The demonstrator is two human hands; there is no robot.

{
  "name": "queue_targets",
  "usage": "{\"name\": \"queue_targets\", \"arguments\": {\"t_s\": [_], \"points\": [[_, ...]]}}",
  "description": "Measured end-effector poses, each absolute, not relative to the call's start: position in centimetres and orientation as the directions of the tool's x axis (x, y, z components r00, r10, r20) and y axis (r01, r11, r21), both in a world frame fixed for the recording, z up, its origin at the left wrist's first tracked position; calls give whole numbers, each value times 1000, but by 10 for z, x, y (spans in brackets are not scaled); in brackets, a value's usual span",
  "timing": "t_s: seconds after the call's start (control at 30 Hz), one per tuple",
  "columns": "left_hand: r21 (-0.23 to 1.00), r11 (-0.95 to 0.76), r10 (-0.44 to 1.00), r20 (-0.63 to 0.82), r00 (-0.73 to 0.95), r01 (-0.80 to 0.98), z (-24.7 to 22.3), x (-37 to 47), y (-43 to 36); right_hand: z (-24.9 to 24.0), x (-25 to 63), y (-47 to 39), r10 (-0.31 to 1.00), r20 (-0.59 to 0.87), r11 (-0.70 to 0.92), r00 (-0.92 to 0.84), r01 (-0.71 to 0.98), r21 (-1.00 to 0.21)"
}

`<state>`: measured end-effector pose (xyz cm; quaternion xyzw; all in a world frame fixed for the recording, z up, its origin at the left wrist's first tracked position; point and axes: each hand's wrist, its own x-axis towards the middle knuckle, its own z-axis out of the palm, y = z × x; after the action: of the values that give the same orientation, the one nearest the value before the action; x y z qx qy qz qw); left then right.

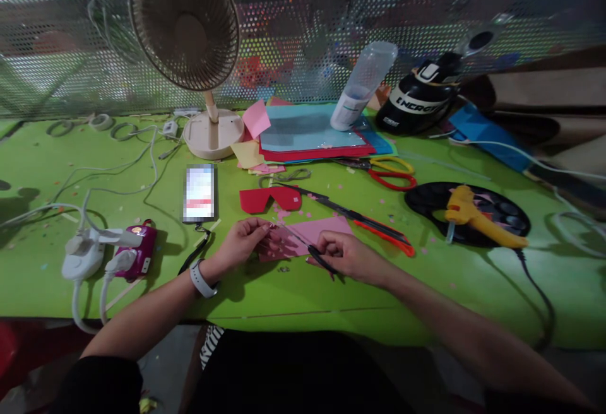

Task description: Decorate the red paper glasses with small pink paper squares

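Note:
My left hand [247,239] is over the left part of a pink paper sheet [326,230], thumb and index finger pinched together. What sits between those fingertips is too small to make out. In my right hand [348,257] is a slim tool with a black handle [322,259] and a thin metallic blade; its tip points up and left toward the left fingertips. I cannot tell whether it is scissors or tweezers. Just beyond the hands lies a red paper cut-out [269,199] with a notched lower edge, among tiny pink scraps.
A long black-and-orange tool [362,219] lies right of the cut-out, yellow-and-red-handled scissors [391,172] behind it. A yellow glue gun [483,218] rests on a black palette [419,202]. A phone [199,192], fan [213,133], plugs [85,256], paper stack [303,127] and bottle [362,89] surround.

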<state>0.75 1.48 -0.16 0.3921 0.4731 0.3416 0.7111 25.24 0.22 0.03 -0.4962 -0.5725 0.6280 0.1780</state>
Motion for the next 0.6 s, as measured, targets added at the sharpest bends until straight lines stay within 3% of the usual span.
{"name": "queue_targets", "arguments": {"t_s": [0.13, 0.27, 0.47, 0.6], "points": [[925, 362, 895, -309, 322, -118, 3, 2, 18, 11, 266, 12, 887, -322, -199, -330, 356, -913], [931, 360, 809, -284, 515, -51, 13, -3, 16, 20, 292, 27, 970, -162, -55, -180, 485, -873], [910, 353, 541, -388, 746, 216, 20, 0, 2, 24, 330, 51, 989, 139, 32, 51, 844, -536], [897, 276, 442, -437, 783, 345, 15, 0, -3, 18, 343, 63, 988, 40, -128, 151, 932, -339]]}}
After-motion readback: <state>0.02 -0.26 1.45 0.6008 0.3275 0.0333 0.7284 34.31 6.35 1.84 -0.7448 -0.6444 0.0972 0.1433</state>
